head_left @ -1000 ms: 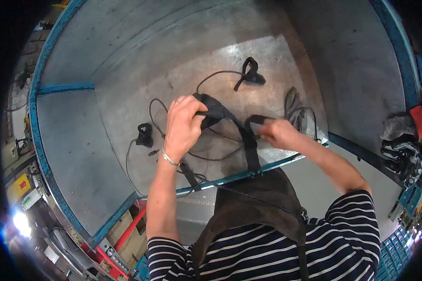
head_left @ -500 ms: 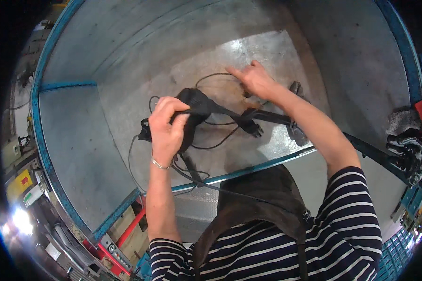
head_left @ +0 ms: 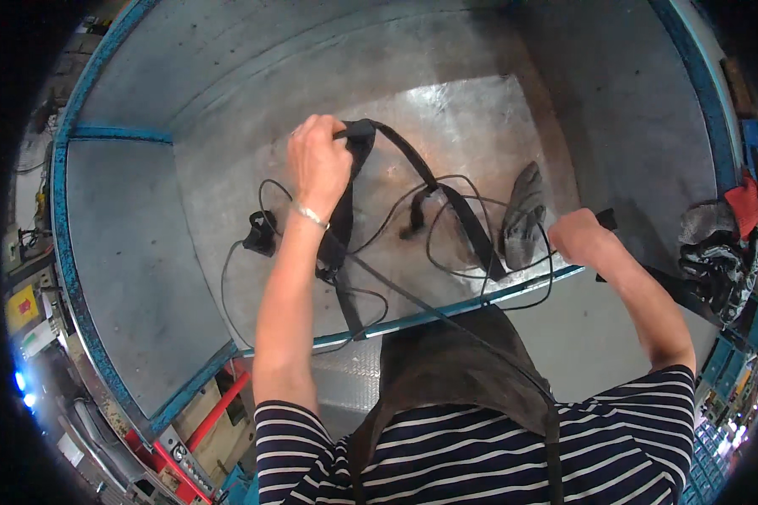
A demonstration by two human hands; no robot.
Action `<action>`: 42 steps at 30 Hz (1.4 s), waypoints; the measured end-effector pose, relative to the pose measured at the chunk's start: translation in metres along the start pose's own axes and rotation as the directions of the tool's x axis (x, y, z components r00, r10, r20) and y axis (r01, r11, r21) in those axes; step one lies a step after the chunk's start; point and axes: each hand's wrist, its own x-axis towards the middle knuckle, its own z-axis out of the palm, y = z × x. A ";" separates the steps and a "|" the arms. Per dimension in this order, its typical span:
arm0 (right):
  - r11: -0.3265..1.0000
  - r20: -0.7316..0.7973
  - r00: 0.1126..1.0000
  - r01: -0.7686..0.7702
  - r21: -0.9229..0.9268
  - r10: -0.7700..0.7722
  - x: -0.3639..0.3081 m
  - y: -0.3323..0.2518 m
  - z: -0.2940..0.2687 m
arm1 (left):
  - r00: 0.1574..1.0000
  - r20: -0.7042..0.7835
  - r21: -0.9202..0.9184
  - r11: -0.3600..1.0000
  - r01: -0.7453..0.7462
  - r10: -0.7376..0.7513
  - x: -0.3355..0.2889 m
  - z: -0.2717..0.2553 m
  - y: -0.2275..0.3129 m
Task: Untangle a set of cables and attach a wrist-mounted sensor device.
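My left hand (head_left: 318, 164) is closed on a wide black strap (head_left: 360, 143), raised over the floor of the metal bin. From there a narrower band (head_left: 408, 156) arcs right and down toward the bin's front edge. My right hand (head_left: 579, 239) makes a fist by the front right rim, and a dark piece (head_left: 605, 220) sticks out past it; the fingers hide what it is. Thin black cable (head_left: 429, 240) lies in loops between the hands. At the left, a small black cuff-like piece (head_left: 261, 233) rests on the bin floor.
A grey work glove (head_left: 524, 219) lies in the bin near my right hand. Blue-edged walls (head_left: 135, 252) enclose the bin. Outside it on the right hang more gloves and a red cloth (head_left: 745, 204). A red bar (head_left: 219, 408) stands low on the left. One cable (head_left: 446, 320) crosses my dark apron.
My left hand has lifted the strap up and away from me, stretching out the bunched black fabric. My right hand has moved from the bin's middle to the front right and closed.
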 end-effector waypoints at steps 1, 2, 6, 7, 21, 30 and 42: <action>0.999 0.009 1.000 -0.022 -0.026 0.023 -0.006 0.002 -0.002 | 1.000 0.012 0.038 0.999 -0.013 0.013 0.005 0.008 0.000; 0.997 -0.042 0.997 -0.065 -0.029 0.064 -0.005 0.006 0.004 | 0.999 0.024 0.078 0.997 -0.025 0.023 0.007 0.013 0.000; 0.980 -0.145 0.969 -0.199 0.006 0.198 0.019 0.024 0.037 | 0.999 0.036 -0.052 0.998 -0.019 0.021 0.001 0.013 -0.002; 0.975 -0.146 0.965 -0.220 0.020 0.220 0.027 0.026 0.040 | 0.999 0.052 -0.101 0.995 -0.006 0.011 -0.003 0.007 -0.001; 0.721 -0.702 0.707 0.531 0.446 -0.087 0.112 -0.087 -0.044 | 0.994 0.097 -0.322 0.944 0.077 -0.048 -0.014 -0.040 0.006; 0.020 -0.742 0.609 0.769 0.639 0.280 0.045 0.013 -0.157 | 0.954 0.283 -0.129 0.989 -0.068 0.103 -0.007 0.010 0.000; 0.925 -0.885 0.465 0.332 0.187 0.012 0.156 -0.054 -0.074 | 0.956 0.293 -0.043 0.999 -0.015 0.028 -0.002 0.034 -0.001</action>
